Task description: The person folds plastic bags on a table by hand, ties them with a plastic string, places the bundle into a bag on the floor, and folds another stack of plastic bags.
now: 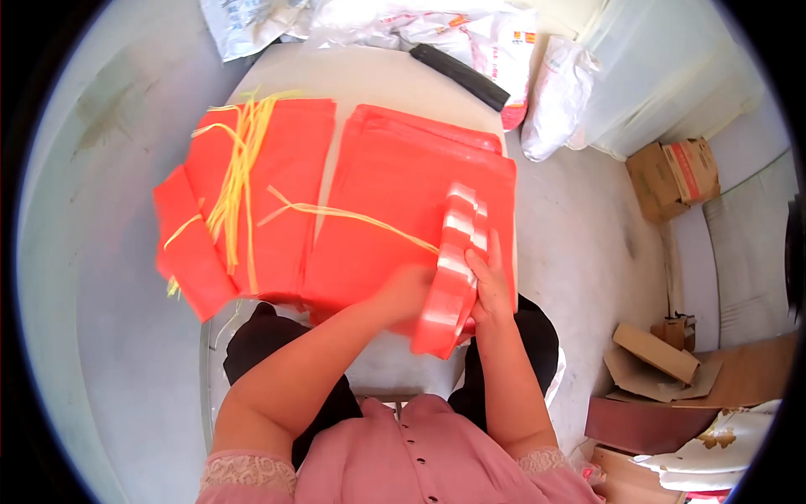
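Observation:
My right hand [495,281] is wrapped round a folded bundle of red plastic [447,294], its shiny folds upright above the table. On the bundle's left side is my left hand [409,294], smeared by motion, its fingers hidden. A yellow strand [361,216] runs from the bundle leftward over a stack of flat red sheets [395,168]. Another red stack [294,160] lies to the left, with many yellow strands [239,172] across it. At its left edge rests a folded red bundle [197,260] with a yellow strand round it.
A black roll [462,77] lies at the table's far edge [336,71]. White printed sacks [470,38] stand behind it, and a wrapped white bundle [558,97] leans at the right. Cardboard boxes [672,176] and an open carton [655,365] are farther right.

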`<state>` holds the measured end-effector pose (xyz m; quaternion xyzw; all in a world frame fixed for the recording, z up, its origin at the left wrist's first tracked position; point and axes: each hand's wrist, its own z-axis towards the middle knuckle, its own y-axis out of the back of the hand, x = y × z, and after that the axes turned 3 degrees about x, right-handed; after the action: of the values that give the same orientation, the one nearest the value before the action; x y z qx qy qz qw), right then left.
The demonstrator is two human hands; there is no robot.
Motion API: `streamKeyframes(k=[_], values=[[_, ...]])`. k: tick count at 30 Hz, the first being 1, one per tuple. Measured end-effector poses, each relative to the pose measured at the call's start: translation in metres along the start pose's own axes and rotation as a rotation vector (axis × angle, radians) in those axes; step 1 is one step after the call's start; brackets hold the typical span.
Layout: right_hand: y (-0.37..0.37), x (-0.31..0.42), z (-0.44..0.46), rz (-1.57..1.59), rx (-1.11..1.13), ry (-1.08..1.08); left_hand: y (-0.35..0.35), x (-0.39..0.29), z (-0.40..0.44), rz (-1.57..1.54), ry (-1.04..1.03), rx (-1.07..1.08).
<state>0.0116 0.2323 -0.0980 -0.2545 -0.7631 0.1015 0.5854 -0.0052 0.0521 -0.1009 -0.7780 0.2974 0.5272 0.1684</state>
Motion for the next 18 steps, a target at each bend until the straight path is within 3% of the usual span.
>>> streamKeyframes(k=[1, 4, 7, 13, 16, 18], values=[[0.006, 0.003, 0.0, -0.001, -0.02, 0.008, -0.002, 0.005, 0.007, 0.016, -0.05, -0.002], [0.025, 0.005, 0.005, -0.137, -0.073, 0.087, -0.009, -0.002, 0.005, -0.646, 0.057, 0.057], [0.024, 0.012, -0.005, -0.26, -0.119, 0.112, -0.025, 0.008, 0.02, -0.32, -0.031, -0.002], [0.065, 0.015, 0.013, -0.8, 0.018, 0.252, -0.043, 0.018, 0.046, -0.185, -0.071, -0.232], [0.062, 0.057, -0.004, -0.796, 0.022, -0.141, -0.032, 0.022, 0.064, -0.143, -0.083, -0.266], [0.077, 0.063, -0.001, -1.026, 0.081, -0.043, -0.027, 0.01, 0.059, -0.134, -0.052, -0.243]])
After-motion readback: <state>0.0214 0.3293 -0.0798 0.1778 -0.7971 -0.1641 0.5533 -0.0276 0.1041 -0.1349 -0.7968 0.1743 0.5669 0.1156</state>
